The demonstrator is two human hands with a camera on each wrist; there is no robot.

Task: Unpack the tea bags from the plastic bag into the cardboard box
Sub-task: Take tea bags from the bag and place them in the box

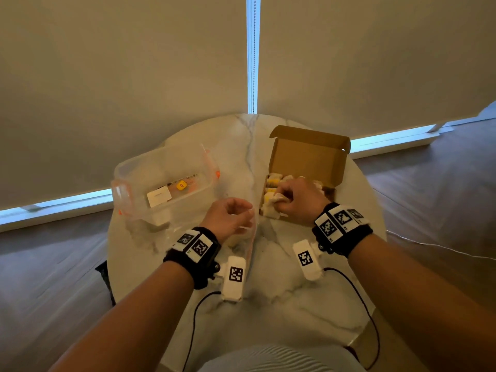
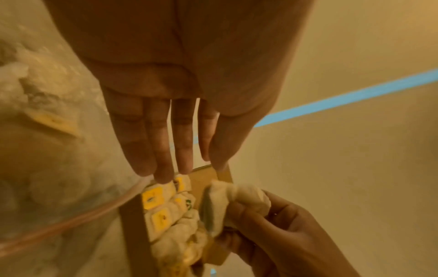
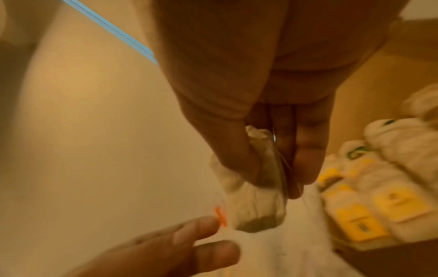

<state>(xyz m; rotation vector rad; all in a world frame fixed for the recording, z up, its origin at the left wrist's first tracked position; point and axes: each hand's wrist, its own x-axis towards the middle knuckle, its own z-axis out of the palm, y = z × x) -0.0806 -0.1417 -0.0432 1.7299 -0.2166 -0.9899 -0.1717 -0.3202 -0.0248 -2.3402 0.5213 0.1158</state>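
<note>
A single tea bag (image 3: 251, 189) is pinched in the right hand (image 1: 298, 200) over the near left corner of the cardboard box (image 1: 308, 157), whose lid stands folded back on the marble surface (image 1: 295, 304). The step in hand is judged to be the placing of this bag among those already packed. It would best be done by lowering the bag into a gap beside the rows of tea bags with yellow tags (image 2: 163, 208), which fill the left part of the box, with the thread and tag tucked in and not left trailing over the wall. The paper should be squeezed lightly only, since such a sachet is likely to crumple or tear.

The grip of the right hand is narrow: thumb and fingers (image 3: 305, 153) are closed on the upper part of the bag, and its filled lower end hangs free below them. The left hand (image 1: 228, 218) is held just left of the box, above the mouth of the clear plastic bag (image 1: 243, 242). From the head view its fingers seem loosely curled near the bag's rim; from the left wrist view they are seen nearly straight, with nothing between them, so its grip is judged relaxed and empty. A clear plastic container (image 1: 163, 183) lies well apart to the left. How many tea bags remain in the plastic bag cannot be told.
</note>
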